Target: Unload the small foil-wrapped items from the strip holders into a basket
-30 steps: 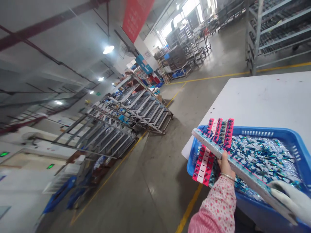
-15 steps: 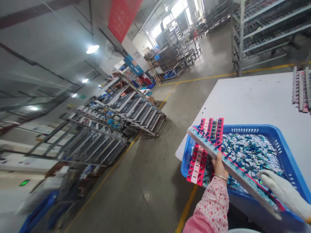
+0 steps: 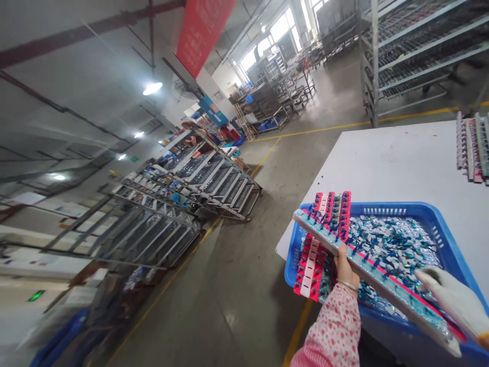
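Note:
My bare left hand (image 3: 345,265) is closed around the middle of a long, narrow strip (image 3: 385,283), pink along one edge with shiny blue pieces along it. The strip slants down to the right across a blue plastic basket (image 3: 456,255). My right hand (image 3: 453,300), in a white glove, is by the strip's lower end with its fingers bent; whatever lies between the fingertips is hidden. Under the strip, many small blue and white shiny pieces (image 3: 397,244) fill the basket. More pink and white strips (image 3: 311,265) lie across its left side, partly covered by the held strip.
The basket rests on a white table (image 3: 385,158), with another stack of strips (image 3: 473,148) at its right. A metal rack (image 3: 428,56) stands behind it. Rack carts (image 3: 214,173) line the floor to the left. Yellow lines (image 3: 317,131) mark the floor.
The view has shifted slightly, so the basket and table appear a little lower. The held strip's lower end and my gloved right hand have moved a little to the right. My left hand keeps its hold.

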`<state>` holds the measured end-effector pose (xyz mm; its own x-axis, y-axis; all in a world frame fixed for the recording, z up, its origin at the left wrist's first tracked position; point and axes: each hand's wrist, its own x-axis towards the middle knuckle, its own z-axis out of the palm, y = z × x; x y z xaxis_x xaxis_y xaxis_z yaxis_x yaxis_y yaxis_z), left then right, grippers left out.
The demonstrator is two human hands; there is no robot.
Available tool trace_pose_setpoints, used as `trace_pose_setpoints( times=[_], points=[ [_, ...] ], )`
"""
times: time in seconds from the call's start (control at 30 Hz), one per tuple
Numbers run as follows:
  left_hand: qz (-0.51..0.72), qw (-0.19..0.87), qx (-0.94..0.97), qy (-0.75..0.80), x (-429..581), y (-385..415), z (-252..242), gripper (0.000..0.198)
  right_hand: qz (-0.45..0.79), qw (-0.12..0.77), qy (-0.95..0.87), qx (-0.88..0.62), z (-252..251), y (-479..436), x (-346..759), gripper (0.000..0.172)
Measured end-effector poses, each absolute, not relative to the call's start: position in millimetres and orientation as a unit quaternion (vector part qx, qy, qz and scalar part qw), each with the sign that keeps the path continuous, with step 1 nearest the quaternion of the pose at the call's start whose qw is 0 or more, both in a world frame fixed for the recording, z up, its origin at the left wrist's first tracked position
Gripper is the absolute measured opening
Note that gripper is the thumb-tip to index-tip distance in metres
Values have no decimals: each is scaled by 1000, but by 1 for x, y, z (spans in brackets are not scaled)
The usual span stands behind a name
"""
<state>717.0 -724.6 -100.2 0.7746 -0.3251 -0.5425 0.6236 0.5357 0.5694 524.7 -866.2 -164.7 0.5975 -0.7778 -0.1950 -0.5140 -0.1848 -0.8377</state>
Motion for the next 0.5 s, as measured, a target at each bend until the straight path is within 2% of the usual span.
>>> trace_pose_setpoints(
  times=[0.07,0.13,0.3,0.43,0.5],
  points=[
    [-275,858,394,182,708,-728,-103,54,-105,443,392,-800,-154,-865,536,43],
    [-278,848,408,190,697,-732,-107,54,-106,447,345,-818,-140,-851,550,47],
    [-292,828,448,169,672,-738,-116,54,-113,373,223,-893,-123,-814,574,41],
    [-291,808,479,182,663,-738,-115,60,-109,319,218,-916,-123,-808,572,39],
    [-284,803,490,186,662,-738,-113,61,-98,330,262,-902,-122,-808,570,38]
  ],
)
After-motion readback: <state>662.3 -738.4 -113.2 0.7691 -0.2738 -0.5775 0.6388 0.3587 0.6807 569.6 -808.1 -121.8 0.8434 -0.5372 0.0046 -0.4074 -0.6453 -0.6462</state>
